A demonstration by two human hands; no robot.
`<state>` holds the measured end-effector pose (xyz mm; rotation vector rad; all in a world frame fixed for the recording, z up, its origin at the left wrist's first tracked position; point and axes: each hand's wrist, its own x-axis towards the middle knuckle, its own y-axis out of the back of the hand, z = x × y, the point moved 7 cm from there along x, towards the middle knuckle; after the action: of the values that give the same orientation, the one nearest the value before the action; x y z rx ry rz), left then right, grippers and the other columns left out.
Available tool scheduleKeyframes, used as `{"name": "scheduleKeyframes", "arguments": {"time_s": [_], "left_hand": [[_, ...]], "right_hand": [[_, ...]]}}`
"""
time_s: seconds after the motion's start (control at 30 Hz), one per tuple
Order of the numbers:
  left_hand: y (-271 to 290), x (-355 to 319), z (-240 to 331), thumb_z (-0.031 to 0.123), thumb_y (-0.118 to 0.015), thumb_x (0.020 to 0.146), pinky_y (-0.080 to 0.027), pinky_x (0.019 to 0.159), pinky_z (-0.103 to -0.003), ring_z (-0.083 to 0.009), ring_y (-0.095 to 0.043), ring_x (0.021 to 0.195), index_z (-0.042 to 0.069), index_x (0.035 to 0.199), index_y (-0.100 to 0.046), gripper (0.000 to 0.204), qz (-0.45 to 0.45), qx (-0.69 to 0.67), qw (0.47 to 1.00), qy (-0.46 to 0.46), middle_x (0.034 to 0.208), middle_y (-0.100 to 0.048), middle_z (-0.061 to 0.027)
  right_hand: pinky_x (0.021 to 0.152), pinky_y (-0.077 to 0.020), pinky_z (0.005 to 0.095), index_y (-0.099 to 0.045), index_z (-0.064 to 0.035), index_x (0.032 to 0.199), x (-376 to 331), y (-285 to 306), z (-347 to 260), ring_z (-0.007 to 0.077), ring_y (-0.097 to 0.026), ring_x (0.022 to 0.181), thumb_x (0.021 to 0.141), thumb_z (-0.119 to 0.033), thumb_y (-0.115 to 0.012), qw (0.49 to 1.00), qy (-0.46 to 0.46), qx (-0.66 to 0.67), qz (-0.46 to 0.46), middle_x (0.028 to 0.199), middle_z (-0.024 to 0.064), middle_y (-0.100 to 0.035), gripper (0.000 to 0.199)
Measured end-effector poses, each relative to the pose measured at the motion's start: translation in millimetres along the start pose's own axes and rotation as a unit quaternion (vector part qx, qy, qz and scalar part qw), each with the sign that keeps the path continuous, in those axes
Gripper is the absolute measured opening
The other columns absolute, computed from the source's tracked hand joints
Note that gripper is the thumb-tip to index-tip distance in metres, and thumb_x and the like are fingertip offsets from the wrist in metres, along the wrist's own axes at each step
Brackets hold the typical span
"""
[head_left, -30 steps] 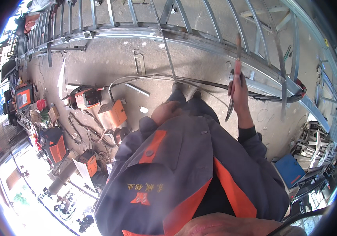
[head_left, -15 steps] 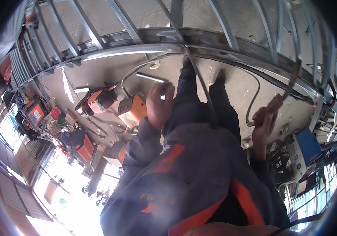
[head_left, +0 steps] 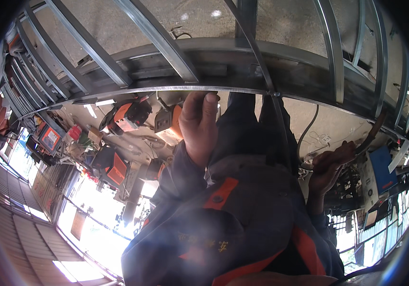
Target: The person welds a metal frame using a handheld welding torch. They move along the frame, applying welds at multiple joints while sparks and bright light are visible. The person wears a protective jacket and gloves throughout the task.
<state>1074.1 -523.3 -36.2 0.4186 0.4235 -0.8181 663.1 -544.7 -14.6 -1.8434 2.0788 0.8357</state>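
A large metal frame (head_left: 242,89) with several square-tube bars crosses the upper part of the view. At its near edge, my left hand (head_left: 199,126) is closed, thumb and curled fingers against the rail; the fingertips are partly hidden. Out to the right, my right hand (head_left: 331,164) is wrapped round what looks like a welding torch. The torch's curved neck (head_left: 369,138) points up toward the frame's right part, and its brownish tip is close to the rail. A long thin dark bar (head_left: 257,52) crosses the frame and reaches back toward my waist.
Orange-and-black machines (head_left: 133,116) stand on the floor to the left, near another orange box (head_left: 168,125). A blue-and-white machine (head_left: 381,169) is at the right. A dark cable (head_left: 311,125) loops over the floor right of my legs.
My left hand has come up to the frame's near rail. My right hand and the torch are lower in view. The frame appears nearer and larger, and the view has shifted.
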Motion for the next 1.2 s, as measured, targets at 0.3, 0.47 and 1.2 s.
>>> {"name": "scheduleKeyframes", "arguments": {"time_s": [0.3, 0.47, 1.2], "left_hand": [[-7, -41, 33, 0.014, -0.065, 0.109, -0.038, 0.062, -0.029, -0.007, -0.045, 0.072, 0.003, 0.092, -0.061, 0.021, 0.005, 0.115, 0.989, -0.092, 0.077, -0.054, 0.0018], [-80, -91, 82, 0.008, -0.052, 0.111, -0.044, 0.068, -0.025, -0.0091, -0.053, 0.075, 0.003, 0.099, -0.061, 0.015, -0.069, 0.135, 0.965, -0.214, 0.087, -0.061, -0.0029], [-627, -289, 82, 0.033, -0.076, 0.096, -0.053, 0.099, -0.046, -0.0326, -0.07, 0.115, 0.008, 0.125, -0.073, 0.038, -0.464, 0.364, 0.488, -0.643, 0.124, -0.074, -0.0103]], "right_hand": [[0.063, -0.0425, 0.0303, -0.04, 0.0, 0.149, -3, 47, 5, 0.0191, -0.053, 0.071, 0.115, -0.047, -0.04, 1.0, 0.003, 0.009, -0.018, 0.086, 0.0133, -0.06, 0.058], [0.06, -0.044, 0.023, -0.033, -0.0032, 0.165, 4, 106, -1, 0.0076, -0.055, 0.071, 0.118, -0.036, -0.04, 0.998, 0.033, 0.007, 0.045, 0.11, 0.0073, -0.067, 0.058], [0.051, -0.0406, 0.0263, -0.055, -0.0083, 0.108, 117, 319, 24, 0.0134, -0.053, 0.057, 0.112, -0.063, -0.04, 0.909, -0.084, 0.409, 0.002, 0.073, 0.0061, -0.058, 0.057]]}}
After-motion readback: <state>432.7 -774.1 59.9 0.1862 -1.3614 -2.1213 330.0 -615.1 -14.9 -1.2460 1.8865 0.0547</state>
